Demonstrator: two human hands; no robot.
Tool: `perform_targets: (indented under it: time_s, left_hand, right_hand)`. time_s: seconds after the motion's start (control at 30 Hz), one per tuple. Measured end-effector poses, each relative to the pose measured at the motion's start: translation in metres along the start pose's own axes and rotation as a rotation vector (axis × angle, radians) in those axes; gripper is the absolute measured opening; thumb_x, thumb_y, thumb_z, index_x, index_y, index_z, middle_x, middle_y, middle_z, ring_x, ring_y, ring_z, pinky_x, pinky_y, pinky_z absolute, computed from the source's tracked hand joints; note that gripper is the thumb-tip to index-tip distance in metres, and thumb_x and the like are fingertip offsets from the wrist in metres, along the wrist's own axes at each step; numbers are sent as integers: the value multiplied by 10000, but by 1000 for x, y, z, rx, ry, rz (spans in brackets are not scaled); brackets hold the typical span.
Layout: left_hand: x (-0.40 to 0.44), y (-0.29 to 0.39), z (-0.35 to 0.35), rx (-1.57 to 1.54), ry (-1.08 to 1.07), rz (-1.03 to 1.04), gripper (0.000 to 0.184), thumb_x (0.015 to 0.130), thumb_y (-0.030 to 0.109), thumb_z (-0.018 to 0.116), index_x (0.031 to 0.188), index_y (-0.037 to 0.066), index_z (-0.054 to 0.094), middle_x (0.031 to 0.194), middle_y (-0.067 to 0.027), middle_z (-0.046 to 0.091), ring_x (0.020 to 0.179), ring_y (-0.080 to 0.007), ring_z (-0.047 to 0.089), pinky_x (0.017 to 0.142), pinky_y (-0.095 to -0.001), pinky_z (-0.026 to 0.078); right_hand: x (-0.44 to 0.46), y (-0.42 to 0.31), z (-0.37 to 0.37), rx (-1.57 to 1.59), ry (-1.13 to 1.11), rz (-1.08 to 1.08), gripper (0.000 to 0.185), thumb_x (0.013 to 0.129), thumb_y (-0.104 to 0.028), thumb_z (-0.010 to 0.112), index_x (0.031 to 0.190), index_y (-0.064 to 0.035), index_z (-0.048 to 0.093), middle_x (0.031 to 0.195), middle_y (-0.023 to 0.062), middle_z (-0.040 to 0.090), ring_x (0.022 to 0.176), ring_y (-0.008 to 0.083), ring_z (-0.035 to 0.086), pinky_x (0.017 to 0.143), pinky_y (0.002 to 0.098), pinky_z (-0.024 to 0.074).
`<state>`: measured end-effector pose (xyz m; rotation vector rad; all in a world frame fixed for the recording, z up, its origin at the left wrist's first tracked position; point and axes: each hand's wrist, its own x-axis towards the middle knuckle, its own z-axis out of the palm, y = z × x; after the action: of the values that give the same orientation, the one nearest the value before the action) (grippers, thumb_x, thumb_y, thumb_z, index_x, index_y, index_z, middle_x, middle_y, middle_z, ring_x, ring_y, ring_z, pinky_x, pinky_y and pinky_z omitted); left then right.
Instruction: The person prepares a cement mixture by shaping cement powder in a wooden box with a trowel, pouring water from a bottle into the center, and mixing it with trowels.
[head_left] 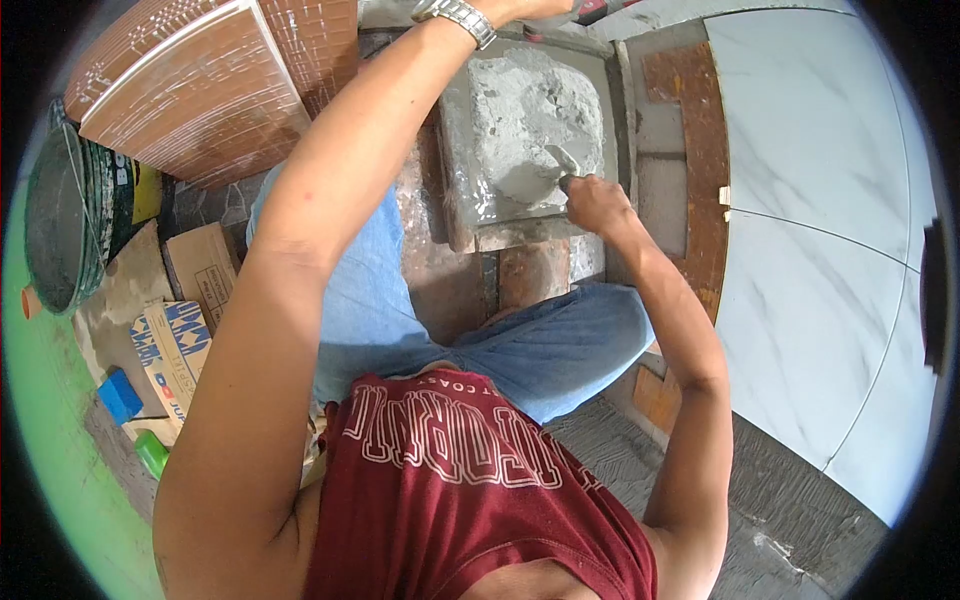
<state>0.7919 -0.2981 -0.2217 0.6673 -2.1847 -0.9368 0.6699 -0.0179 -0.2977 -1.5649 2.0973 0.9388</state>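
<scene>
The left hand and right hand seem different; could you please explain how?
The left hand, partly cropped at the top edge, has a silver metal watch at its wrist; the right hand, fully visible, has none. The right hand holds a dark-handled trowel; the left hand's grip is unclear. Both are gloveless.

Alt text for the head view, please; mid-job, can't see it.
A right hand grips a small trowel, its blade against grey mix in a shallow tray. The left hand, a watch on its wrist, is partly cut off at the top edge. Pale marbled tiles lie at right; brown tiles and a bucket are at left.
</scene>
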Motion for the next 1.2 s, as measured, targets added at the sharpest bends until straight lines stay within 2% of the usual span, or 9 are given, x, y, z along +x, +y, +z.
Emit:
perform_targets:
  time_s: [0.17, 0.33, 0.47, 0.57, 0.8, 0.9, 1.07, 1.17, 1.2]
  left_hand:
    - [-1, 8, -4, -37, -65, -86, 148, 720, 121, 621, 768, 30, 727, 812, -221, 703, 789, -375, 688, 755, -428, 540]
    - [-5, 9, -13, -22, -22, -49, 152, 723, 119, 618, 771, 18, 721, 797, -229, 695, 774, -387, 684, 739, -433, 536]
    - [1, 13, -21, 62, -50, -40, 163, 725, 123, 619, 783, 3, 714, 798, -252, 679, 767, -406, 674, 722, -451, 529]
    - [1, 11, -19, -10, 12, -56, 172, 726, 126, 622, 790, -8, 709, 802, -264, 670, 770, -412, 670, 714, -461, 524]
    - [10, 2, -22, -17, 17, -84, 141, 713, 134, 646, 772, 31, 722, 814, -224, 695, 795, -377, 686, 742, -434, 539]
    - [8, 4, -26, -24, 17, -99, 121, 710, 121, 642, 753, 37, 718, 797, -210, 698, 788, -364, 689, 735, -424, 541]
    - [7, 1, -22, -33, 85, -62, 116, 695, 105, 634, 730, 27, 713, 735, -201, 686, 739, -358, 689, 714, -420, 543]
    - [9, 0, -17, 60, -14, -93, 171, 770, 250, 749, 837, 95, 729, 858, -113, 718, 839, -303, 685, 762, -411, 531]
    - [9, -3, -15, 86, 40, -27, 173, 754, 254, 743, 835, 102, 735, 812, -115, 728, 793, -305, 704, 737, -415, 551]
  right_hand:
    - [-4, -4, -4, -20, -31, -17, 201, 868, -99, 571, 982, -28, 721, 972, 212, 725, 938, 365, 721, 820, 472, 579]
    - [-16, 12, -26, -124, 3, -70, 193, 870, -108, 580, 977, -46, 728, 961, 195, 732, 920, 340, 730, 783, 448, 580]
    - [3, 12, -26, -222, 120, -120, 178, 880, -136, 596, 969, -86, 742, 955, 154, 739, 909, 312, 734, 792, 406, 570]
    - [25, 14, -48, -269, 35, -89, 163, 862, -119, 620, 957, -87, 750, 963, 141, 742, 918, 295, 735, 801, 407, 569]
    - [50, 15, -73, -282, 21, -84, 211, 777, -147, 720, 963, -52, 745, 971, 159, 740, 927, 295, 734, 801, 420, 583]
    - [55, 15, -81, -311, -35, -58, 200, 812, -164, 700, 985, -79, 753, 971, 137, 749, 938, 275, 738, 817, 400, 582]
    - [72, 20, -87, -275, 33, -59, 271, 777, -182, 702, 1014, -53, 732, 1011, 160, 736, 957, 323, 723, 829, 430, 579]
    - [85, 23, -95, -251, 44, -37, 318, 766, -190, 697, 1045, -41, 714, 1049, 181, 724, 987, 342, 711, 848, 445, 572]
    - [86, 21, -99, -243, 38, -26, 330, 768, -195, 693, 1058, -40, 710, 1061, 187, 721, 999, 344, 708, 857, 446, 569]
